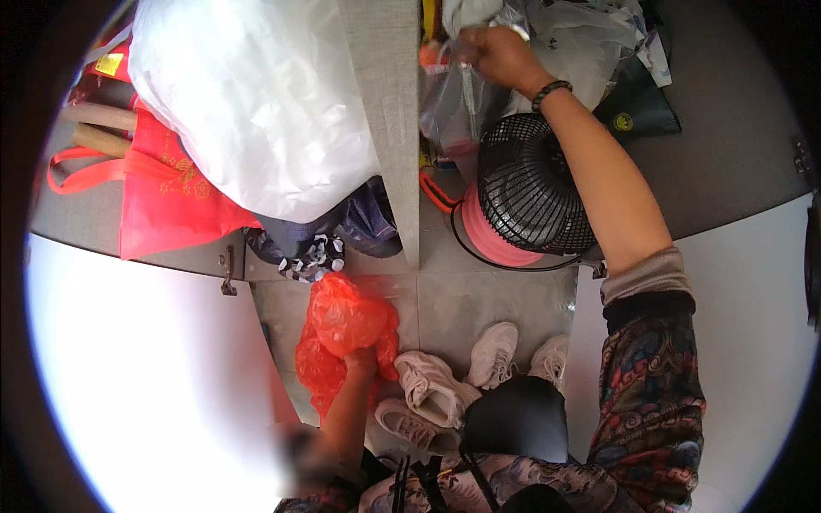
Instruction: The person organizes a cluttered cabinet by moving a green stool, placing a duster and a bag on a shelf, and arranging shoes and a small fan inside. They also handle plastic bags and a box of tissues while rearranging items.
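Low at the left of centre, my left hand [361, 360] grips a crumpled red plastic bag [346, 314]; its fingers are partly hidden by the bag. My right hand [497, 54] reaches into the right compartment with its fingers closed on a clear plastic bag [449, 96]. Below the right forearm, a black fan guard [532, 186] lies against a round pink thing [487, 231]. A big white plastic bag [263, 109] fills much of the left compartment, beside a red tote bag [173, 192] with gold print. Dark spotted fabric [314, 256] hangs at that compartment's front edge.
A grey upright panel [388, 115] divides the two compartments. White cabinet doors [147, 372] stand open on both sides, with metal hinges [228, 272]. Several pale sneakers [436, 388] lie on the grey tiled floor [449, 308]. A dark green bag [641, 106] is at the upper right.
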The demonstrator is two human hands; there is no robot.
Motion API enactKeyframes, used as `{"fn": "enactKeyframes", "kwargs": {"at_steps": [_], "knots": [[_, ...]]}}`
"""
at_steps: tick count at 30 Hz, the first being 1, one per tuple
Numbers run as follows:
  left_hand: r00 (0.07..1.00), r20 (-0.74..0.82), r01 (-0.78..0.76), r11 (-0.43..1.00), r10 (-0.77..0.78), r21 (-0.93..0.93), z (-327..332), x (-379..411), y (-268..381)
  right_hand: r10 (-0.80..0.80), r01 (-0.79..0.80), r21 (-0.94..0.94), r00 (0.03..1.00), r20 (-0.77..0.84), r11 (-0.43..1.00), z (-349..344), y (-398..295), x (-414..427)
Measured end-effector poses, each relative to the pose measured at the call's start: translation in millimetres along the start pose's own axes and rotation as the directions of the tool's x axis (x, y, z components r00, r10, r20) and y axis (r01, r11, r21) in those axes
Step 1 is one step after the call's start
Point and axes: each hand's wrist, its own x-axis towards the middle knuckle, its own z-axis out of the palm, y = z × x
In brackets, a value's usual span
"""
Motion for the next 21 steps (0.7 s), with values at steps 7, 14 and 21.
{"fn": "enactKeyframes", "kwargs": {"at_steps": [7, 14, 21], "knots": [[0.976, -0.215, 0.002, 0.995, -0.023, -0.096, 45.2, 17.4, -20.1, 0.266, -0.258, 0.193, 0.964, -0.017, 0.947, 36.7, 0.1, -10.3], [0.976, -0.214, -0.067, 0.861, -0.049, -0.503, 25.9, -3.5, -6.2, 0.209, -0.280, 0.226, 0.933, 0.292, 0.933, 15.1, -16.6, -29.7], [0.945, -0.328, -0.080, 0.960, -0.013, -0.268, 42.2, 6.1, -24.6, 0.311, -0.181, 0.299, 0.822, -0.477, 0.937, -106.8, -79.1, -96.5]]}}
